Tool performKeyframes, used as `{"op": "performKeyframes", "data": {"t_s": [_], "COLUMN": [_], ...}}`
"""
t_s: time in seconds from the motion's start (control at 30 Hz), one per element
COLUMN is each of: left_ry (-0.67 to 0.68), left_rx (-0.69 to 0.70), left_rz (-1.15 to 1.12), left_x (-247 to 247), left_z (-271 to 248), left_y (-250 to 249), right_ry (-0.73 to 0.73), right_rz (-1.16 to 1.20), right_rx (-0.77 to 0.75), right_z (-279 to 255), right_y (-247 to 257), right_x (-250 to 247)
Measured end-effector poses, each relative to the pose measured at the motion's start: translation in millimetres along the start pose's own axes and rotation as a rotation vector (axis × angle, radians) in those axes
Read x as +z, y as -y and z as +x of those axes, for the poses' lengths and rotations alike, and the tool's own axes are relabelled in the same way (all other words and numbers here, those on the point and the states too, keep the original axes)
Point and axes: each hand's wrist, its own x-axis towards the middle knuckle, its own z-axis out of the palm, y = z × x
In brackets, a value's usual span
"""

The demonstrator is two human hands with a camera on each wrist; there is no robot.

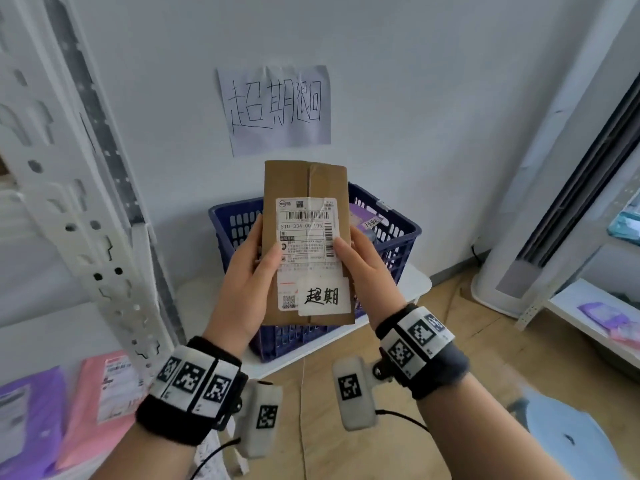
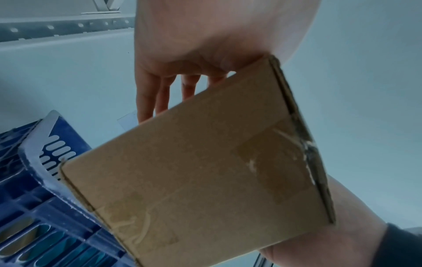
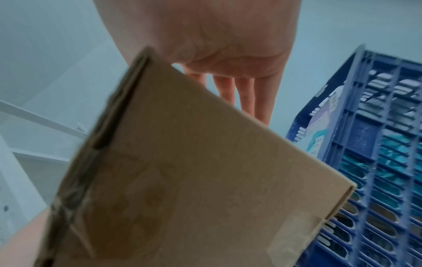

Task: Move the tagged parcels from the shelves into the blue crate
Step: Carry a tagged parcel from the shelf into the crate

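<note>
A flat brown cardboard parcel (image 1: 304,216) with a shipping label and a white handwritten tag (image 1: 323,296) is held upright in front of the blue crate (image 1: 394,237). My left hand (image 1: 249,268) grips its left edge, thumb on the label and fingers behind. On the right edge my right hand (image 1: 360,265) holds it the same way. The left wrist view shows the parcel's plain back (image 2: 194,180) with fingers (image 2: 160,94) behind it and the crate (image 2: 45,207) below. In the right wrist view the parcel's back (image 3: 194,180) is again seen, with the crate (image 3: 376,162) to its right.
The crate stands on a low white platform (image 1: 412,285) against the wall, with a purple tagged parcel (image 1: 367,220) inside. A handwritten paper sign (image 1: 275,105) hangs above. White shelving (image 1: 69,209) at left carries pink (image 1: 100,400) and purple (image 1: 27,420) parcels. More shelves (image 1: 588,317) stand at right.
</note>
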Motion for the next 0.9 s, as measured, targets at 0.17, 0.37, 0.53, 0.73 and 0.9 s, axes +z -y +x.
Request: {"op": "performKeyframes", "data": {"t_s": [0.17, 0.37, 0.53, 0.73, 0.9], "left_ry": [-0.101, -0.263, -0.378, -0.495, -0.557], "left_rx": [-0.016, -0.023, -0.029, -0.124, -0.181], "left_rz": [0.044, 0.093, 0.14, 0.237, 0.242], "left_x": [15.2, 54.9, 81.2, 82.3, 67.1], "left_z": [34.7, 73.6, 102.3, 119.3, 133.9], "left_y": [14.4, 26.0, 25.3, 32.4, 42.1], "right_ry": [0.131, 0.253, 0.349, 0.478, 0.544], "right_rz": [0.017, 0.066, 0.038, 0.063, 0.065], "right_rx": [-0.03, -0.006, 0.014, 0.054, 0.071], "right_z": [50.6, 111.7, 153.3, 186.3, 210.9], "right_y": [-4.6, -9.7, -12.1, -22.3, -30.0], "right_x": [-19.1, -55.7, -79.9, -78.2, -65.6]}}
